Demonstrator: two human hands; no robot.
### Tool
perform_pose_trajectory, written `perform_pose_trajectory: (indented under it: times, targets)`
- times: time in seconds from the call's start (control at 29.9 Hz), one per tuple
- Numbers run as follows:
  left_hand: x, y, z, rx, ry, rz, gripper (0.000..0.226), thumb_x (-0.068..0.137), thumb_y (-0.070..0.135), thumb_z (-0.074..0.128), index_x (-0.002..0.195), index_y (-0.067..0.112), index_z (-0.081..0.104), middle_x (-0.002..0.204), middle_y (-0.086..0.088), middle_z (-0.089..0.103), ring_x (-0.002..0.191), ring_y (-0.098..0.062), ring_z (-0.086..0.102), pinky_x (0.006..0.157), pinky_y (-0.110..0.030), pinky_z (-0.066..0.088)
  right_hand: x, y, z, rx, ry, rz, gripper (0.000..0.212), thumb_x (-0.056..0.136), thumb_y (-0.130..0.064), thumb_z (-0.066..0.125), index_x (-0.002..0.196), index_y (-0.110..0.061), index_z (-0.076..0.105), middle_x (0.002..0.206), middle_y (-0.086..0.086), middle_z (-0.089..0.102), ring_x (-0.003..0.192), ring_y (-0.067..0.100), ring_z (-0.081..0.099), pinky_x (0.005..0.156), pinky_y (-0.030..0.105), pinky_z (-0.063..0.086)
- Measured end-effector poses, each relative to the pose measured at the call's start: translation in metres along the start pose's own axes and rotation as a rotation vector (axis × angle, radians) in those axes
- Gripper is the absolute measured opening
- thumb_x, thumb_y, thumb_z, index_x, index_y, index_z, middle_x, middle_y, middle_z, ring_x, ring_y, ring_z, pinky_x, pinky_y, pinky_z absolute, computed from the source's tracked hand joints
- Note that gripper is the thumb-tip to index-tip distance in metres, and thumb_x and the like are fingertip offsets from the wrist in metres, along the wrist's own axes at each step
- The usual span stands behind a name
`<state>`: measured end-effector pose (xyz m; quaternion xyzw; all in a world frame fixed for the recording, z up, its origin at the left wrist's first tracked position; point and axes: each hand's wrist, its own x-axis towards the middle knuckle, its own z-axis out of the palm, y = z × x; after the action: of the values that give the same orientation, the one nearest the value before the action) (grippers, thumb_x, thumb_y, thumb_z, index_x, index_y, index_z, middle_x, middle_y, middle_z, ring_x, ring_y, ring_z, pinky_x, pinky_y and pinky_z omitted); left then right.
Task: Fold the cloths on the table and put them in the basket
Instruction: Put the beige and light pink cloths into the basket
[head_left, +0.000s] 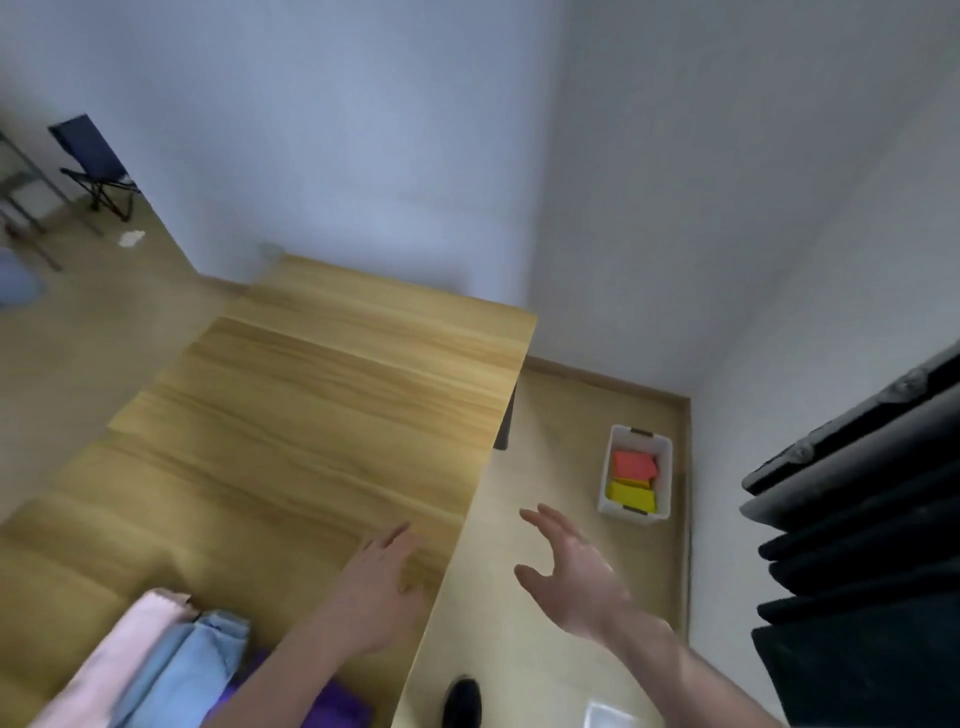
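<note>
A white basket (665, 457) stands on the floor to the right of the wooden table (332, 405). Inside it lie a folded red cloth (632, 464) and a folded yellow cloth (631, 496). At the table's near left lie a pink cloth (124, 654), a light blue cloth (192, 660) and a purple cloth (337, 704), partly hidden by my forearm. My left hand (384, 582) hovers over the table's right edge with relaxed fingers, holding nothing. My right hand (566, 566) is spread in the air above the floor, short of the basket, and is empty.
Dark curtains or hanging fabric (857, 545) fill the right side. A black shoe (462, 701) and a white object (608, 717) show on the floor at the bottom. A blue folding chair (96, 166) stands far back left. The wall corner is just behind the basket.
</note>
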<state>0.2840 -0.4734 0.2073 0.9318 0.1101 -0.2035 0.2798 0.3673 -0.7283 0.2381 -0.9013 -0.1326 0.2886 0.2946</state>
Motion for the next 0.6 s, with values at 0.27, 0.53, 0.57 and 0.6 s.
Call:
perform_pose_trajectory:
  times: [0.27, 0.53, 0.57, 0.6]
  targets:
    - [-0.106, -0.017, 0.046, 0.04, 0.093, -0.035, 0.057, 0.09, 0.025, 0.057, 0.146, 0.029, 0.046, 0.161, 0.006, 0.033, 0.144, -0.02, 0.036, 0.118, -0.029, 0.029, -0.069, 0.001, 0.046, -0.028, -0.074, -0.112, 0.069, 0.097, -0.035, 0.059, 0.158, -0.036, 0.027, 0.167, -0.015, 0.013, 0.148, 0.008, 0.031, 0.115, 0.021, 0.027]
    - [-0.197, -0.061, 0.082, 0.001, 0.104, -0.125, 0.05, 0.091, 0.025, 0.058, 0.141, 0.031, 0.051, 0.152, 0.016, 0.032, 0.144, -0.014, 0.035, 0.116, -0.023, 0.027, -0.138, -0.009, 0.117, -0.014, -0.158, -0.149, 0.068, 0.096, -0.034, 0.059, 0.157, -0.035, 0.028, 0.167, -0.012, 0.014, 0.148, 0.009, 0.031, 0.113, 0.019, 0.03]
    - [-0.207, -0.072, 0.085, 0.002, 0.102, -0.147, 0.052, 0.091, 0.026, 0.059, 0.142, 0.031, 0.05, 0.157, 0.012, 0.031, 0.145, -0.015, 0.034, 0.117, -0.025, 0.027, -0.143, -0.013, 0.128, -0.024, -0.172, -0.159, 0.068, 0.096, -0.034, 0.059, 0.158, -0.034, 0.028, 0.167, -0.012, 0.014, 0.149, 0.009, 0.029, 0.114, 0.02, 0.029]
    - [-0.22, -0.086, 0.086, -0.015, 0.101, -0.177, 0.053, 0.09, 0.027, 0.059, 0.142, 0.032, 0.05, 0.159, 0.009, 0.03, 0.144, -0.016, 0.036, 0.117, -0.026, 0.029, -0.15, -0.021, 0.142, -0.036, -0.178, -0.172, 0.068, 0.097, -0.034, 0.058, 0.158, -0.034, 0.028, 0.167, -0.011, 0.015, 0.15, 0.009, 0.027, 0.116, 0.02, 0.028]
